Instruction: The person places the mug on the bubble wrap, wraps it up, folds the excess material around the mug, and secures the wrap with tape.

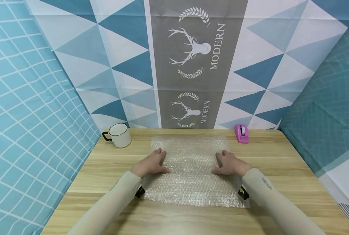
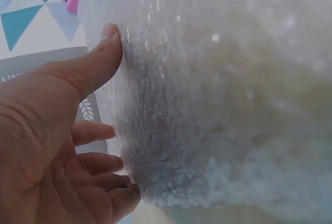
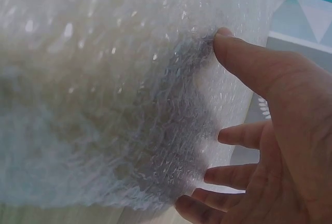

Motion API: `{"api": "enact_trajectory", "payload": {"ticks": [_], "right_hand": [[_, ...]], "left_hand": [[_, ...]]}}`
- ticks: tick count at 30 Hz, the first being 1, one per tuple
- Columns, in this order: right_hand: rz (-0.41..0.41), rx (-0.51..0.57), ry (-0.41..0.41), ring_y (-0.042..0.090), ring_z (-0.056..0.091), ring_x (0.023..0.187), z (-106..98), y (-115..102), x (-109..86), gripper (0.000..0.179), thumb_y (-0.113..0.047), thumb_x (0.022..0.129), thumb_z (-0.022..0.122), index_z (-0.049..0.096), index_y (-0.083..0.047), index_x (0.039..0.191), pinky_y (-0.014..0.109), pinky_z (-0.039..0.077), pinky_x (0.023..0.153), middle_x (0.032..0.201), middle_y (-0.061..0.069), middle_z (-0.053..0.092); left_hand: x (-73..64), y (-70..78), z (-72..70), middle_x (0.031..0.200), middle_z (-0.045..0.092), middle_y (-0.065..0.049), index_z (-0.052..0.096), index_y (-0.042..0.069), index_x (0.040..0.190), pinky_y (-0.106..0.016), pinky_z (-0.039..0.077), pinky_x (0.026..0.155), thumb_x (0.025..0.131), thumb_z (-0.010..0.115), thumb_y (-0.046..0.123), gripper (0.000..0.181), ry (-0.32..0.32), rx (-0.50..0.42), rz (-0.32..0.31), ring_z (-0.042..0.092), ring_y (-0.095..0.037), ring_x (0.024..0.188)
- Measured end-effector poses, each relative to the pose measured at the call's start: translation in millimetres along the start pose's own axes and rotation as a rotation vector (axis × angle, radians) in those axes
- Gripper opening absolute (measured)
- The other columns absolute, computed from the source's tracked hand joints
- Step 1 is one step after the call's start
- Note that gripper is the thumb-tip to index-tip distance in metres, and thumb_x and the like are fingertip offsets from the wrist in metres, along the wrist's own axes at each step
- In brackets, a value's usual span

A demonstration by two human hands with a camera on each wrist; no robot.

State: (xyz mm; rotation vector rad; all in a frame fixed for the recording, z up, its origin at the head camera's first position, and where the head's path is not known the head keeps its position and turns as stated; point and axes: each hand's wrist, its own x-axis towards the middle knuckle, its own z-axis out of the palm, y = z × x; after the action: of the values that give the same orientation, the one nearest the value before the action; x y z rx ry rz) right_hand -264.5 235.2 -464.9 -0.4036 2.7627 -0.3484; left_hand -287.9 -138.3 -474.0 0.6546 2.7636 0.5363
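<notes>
Pale wood-grain table; back wall triangle-patterned with grey deer panel; left wall blue, white-gridded.

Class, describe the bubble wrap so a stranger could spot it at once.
Find the wooden table below the deer-print backdrop. Across its middle lies the bubble wrap, with a white mug off its far left corner and a pink tape dispenser off its far right. Unlike them, it is a broad, translucent sheet covered in small bubbles.

There are two hands, two sleeves, one sheet of bubble wrap, one mug, one tape dispenser and one surface. There are also two printed deer heads, four leafy sprigs and two copies of the word MODERN.
</notes>
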Motion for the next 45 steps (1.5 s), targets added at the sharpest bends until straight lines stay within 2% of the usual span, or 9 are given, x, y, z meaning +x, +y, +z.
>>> {"api": "enact_trajectory", "payload": {"ticks": [6,18,28,36,45], "right_hand": [[0.005,-0.007,-0.009,0.063,0.034,0.139,2,-5,-4.0,0.096,-0.059,0.090,0.071,0.037,0.003,0.155,0.076,0.036,0.107,0.157,0.039,0.030],[-0.004,-0.006,-0.002,0.061,0.035,0.140,8,-11,-11.9,0.096,-0.059,0.088,0.073,0.039,0.003,0.154,0.074,0.037,0.108,0.156,0.039,0.031],[-0.040,0.008,0.043,0.059,0.040,0.137,15,-15,-21.1,0.094,-0.057,0.086,0.076,0.043,0.003,0.151,0.072,0.040,0.107,0.152,0.039,0.036],[-0.019,0.017,0.018,0.057,0.038,0.140,16,-17,-25.1,0.096,-0.059,0.087,0.075,0.042,0.001,0.153,0.072,0.039,0.108,0.155,0.037,0.035],[-0.012,0.012,0.041,0.055,0.041,0.139,18,-17,-27.8,0.096,-0.061,0.085,0.075,0.044,-0.001,0.153,0.070,0.042,0.107,0.155,0.034,0.037]], "left_hand": [[-9.2,-0.4,2.3,0.165,0.022,-0.031,0.037,0.000,0.156,-0.056,0.029,0.123,0.086,0.080,0.051,0.097,-0.005,-0.015,-0.013,0.023,-0.046,0.154],[-23.8,-0.9,6.5,0.164,0.022,-0.034,0.038,-0.002,0.156,-0.058,0.030,0.122,0.085,0.081,0.051,0.098,-0.001,-0.021,-0.013,0.024,-0.050,0.153],[-35.9,0.4,8.2,0.165,0.020,-0.033,0.038,-0.001,0.156,-0.060,0.029,0.121,0.085,0.081,0.051,0.098,-0.009,-0.033,-0.021,0.024,-0.051,0.152],[-40.7,1.6,10.2,0.165,0.020,-0.033,0.038,-0.001,0.156,-0.059,0.030,0.121,0.084,0.082,0.050,0.099,-0.013,-0.047,-0.026,0.024,-0.050,0.152],[-44.4,1.5,8.0,0.165,0.020,-0.032,0.038,0.001,0.157,-0.059,0.029,0.121,0.084,0.082,0.050,0.099,-0.027,-0.032,-0.036,0.025,-0.049,0.152]]}}
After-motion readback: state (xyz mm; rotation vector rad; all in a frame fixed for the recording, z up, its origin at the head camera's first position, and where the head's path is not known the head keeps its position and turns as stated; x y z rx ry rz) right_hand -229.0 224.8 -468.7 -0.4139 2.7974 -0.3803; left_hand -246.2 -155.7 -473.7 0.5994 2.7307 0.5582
